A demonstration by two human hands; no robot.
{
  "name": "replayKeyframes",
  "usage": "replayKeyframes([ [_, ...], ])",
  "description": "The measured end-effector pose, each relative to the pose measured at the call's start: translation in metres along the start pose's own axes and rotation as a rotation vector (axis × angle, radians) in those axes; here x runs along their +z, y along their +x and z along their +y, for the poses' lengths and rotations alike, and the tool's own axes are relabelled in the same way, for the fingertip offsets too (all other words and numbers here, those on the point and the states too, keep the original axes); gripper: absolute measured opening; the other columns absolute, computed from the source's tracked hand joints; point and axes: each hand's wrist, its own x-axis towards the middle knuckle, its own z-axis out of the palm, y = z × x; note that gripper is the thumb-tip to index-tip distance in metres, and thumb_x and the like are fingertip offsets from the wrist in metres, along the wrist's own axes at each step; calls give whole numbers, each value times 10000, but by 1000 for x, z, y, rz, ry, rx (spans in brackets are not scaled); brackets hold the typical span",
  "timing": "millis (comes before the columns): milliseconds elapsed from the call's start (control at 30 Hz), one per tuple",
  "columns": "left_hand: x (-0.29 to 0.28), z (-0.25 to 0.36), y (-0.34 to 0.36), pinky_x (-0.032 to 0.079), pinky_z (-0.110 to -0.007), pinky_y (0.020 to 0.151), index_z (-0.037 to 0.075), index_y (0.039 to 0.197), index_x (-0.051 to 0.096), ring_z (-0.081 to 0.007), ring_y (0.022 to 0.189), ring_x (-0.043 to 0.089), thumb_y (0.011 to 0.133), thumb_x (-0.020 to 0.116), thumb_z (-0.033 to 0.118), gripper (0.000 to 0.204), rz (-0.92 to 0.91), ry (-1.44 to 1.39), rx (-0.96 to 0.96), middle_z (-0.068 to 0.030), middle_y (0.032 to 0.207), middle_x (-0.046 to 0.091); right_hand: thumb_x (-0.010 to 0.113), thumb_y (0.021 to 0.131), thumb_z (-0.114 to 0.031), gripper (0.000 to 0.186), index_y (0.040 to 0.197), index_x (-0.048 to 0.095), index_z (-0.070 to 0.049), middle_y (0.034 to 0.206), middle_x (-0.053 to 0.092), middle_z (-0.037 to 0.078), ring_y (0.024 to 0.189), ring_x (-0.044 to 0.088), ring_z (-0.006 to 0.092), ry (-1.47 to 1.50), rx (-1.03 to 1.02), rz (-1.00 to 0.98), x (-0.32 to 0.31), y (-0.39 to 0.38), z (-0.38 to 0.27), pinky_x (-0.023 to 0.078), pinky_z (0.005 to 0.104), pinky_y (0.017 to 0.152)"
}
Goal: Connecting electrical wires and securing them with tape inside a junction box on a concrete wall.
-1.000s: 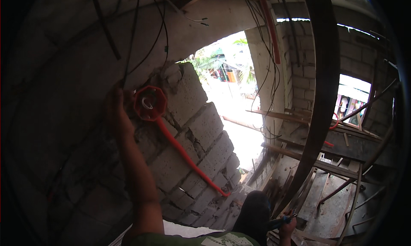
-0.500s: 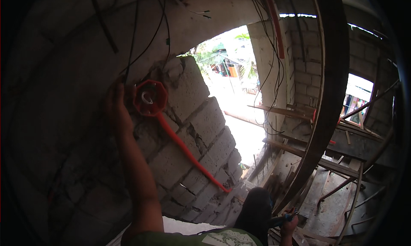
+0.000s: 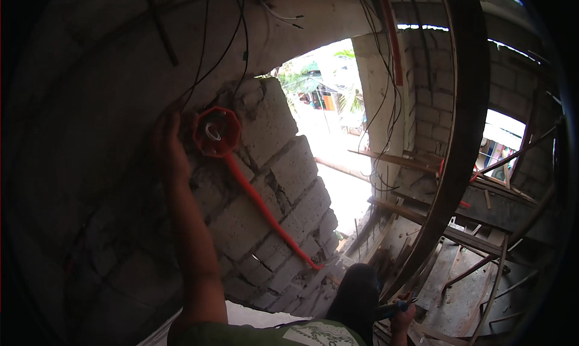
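A rough grey block wall [image 3: 283, 183] carries a red octagonal junction box [image 3: 216, 131]; from the box, an orange conduit [image 3: 271, 216] runs down along the blocks.

This is looking like a building site, a house shell under construction. Bare block walls [image 3: 283, 183] are standing unplastered, with rough mortar joints showing. Loose wires [image 3: 229, 50] are hanging from the ceiling, and an orange conduit [image 3: 265, 210] is running down the blocks. Planks [image 3: 422, 225] are lying about below, and daylight is coming through unglazed openings [image 3: 325, 123].
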Motion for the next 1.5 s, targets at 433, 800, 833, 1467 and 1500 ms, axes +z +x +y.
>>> replayKeyframes([
  [433, -3, -18, 3, 523, -346, 933, -57, 1359, 537, -226, 1099, 634, 999, 580, 187, 436, 57, -206, -3, -152, 1301, 597, 692, 955, -342, 340, 1080, 615, -36, 932, 605, 60, 784, 626, 143, -60, -18, 14, -3, 1, 0, 500, 312, 709],
  [800, 8, 6, -10, 556, -296, 803, -32, 1162, 672, -156, 905, 683, 959, 678, 195, 304, 73, 358, 106, -102, 994, 719, 740, 840, -134, 297, 1078, 597, -30, 983, 615, 51, 867, 605, 145, -154, 4, -12, 2, -3, -17, 494, 330, 771],
  [833, 10, 4, -15, 556, -296, 803, -32, 1162, 672, -156, 905, 683, 959, 678, 195, 304, 75, 353, 99, -102, 994, 719, 740, 840, -134, 297, 1078, 597, -30, 983, 615, 51, 867, 605, 145, -163, 3, -9, 2, -4, -18, 494, 330, 771],
  [1467, 56, 42, -18, 601, -355, 826, -25, 1243, 608, -207, 939, 715, 932, 693, 135, 360, -620, -696, -296, -136, 1059, 713, 748, 837, -168, 308, 1070, 599, -34, 977, 602, 36, 867, 587, 145, -155, -90, -50, -2, 1, -15, 482, 317, 772],
  [1500, 58, 37, -20, 603, -340, 801, -22, 1284, 585, -209, 927, 717, 935, 687, 144, 399, -625, -702, -291, -144, 1075, 710, 753, 836, -187, 333, 1086, 590, -38, 999, 604, 51, 874, 593, 151, -159, -54, -78, 0, 3, -17, 488, 323, 772],
])
